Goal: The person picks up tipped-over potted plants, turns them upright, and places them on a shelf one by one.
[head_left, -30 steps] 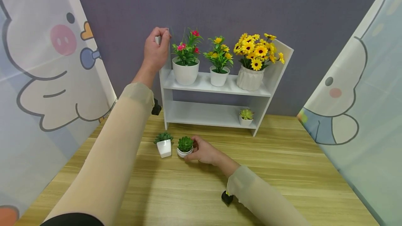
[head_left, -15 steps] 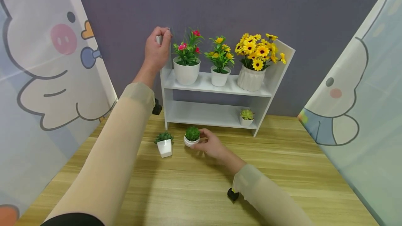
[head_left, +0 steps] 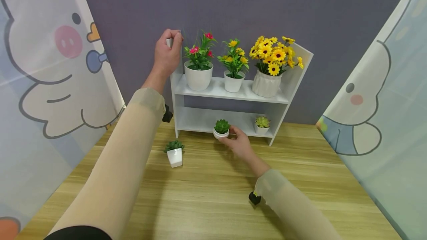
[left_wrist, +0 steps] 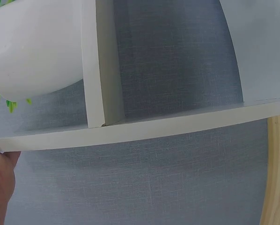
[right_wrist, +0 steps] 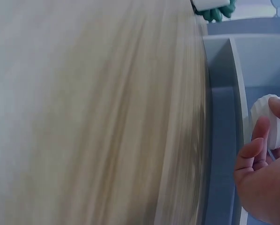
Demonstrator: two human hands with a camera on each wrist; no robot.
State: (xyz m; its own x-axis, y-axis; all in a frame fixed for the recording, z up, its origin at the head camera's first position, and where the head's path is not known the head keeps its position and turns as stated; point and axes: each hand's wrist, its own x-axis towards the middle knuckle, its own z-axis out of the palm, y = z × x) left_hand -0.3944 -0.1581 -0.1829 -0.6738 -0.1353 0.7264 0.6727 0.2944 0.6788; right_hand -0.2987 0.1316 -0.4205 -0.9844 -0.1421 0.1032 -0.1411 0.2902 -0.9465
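My right hand point(head_left: 241, 146) grips a small green succulent point(head_left: 221, 128) in a round white ribbed pot point(right_wrist: 264, 112), raised above the table at the front edge of the lower shelf. With curled fingers, my left hand point(head_left: 168, 52) holds the top of the left side panel of the white shelf point(head_left: 230, 98). Lying tipped over on the table is another succulent point(head_left: 174, 153) in a square white pot. A pale green succulent point(head_left: 261, 124) stands at the right end of the lower shelf.
On the upper shelf stand a pink-flowered plant point(head_left: 198, 62), a smaller yellow-flowered plant point(head_left: 233, 66) and a pot of yellow daisies point(head_left: 271, 66). A grey wall point(head_left: 333, 17) rises behind. Cartoon-printed sheets point(head_left: 40, 62) flank the wooden table point(head_left: 200, 203).
My right hand has lifted the round-potted succulent from beside the tipped one and carried it right and forward to the lower shelf's edge. My left hand stays on the side panel.
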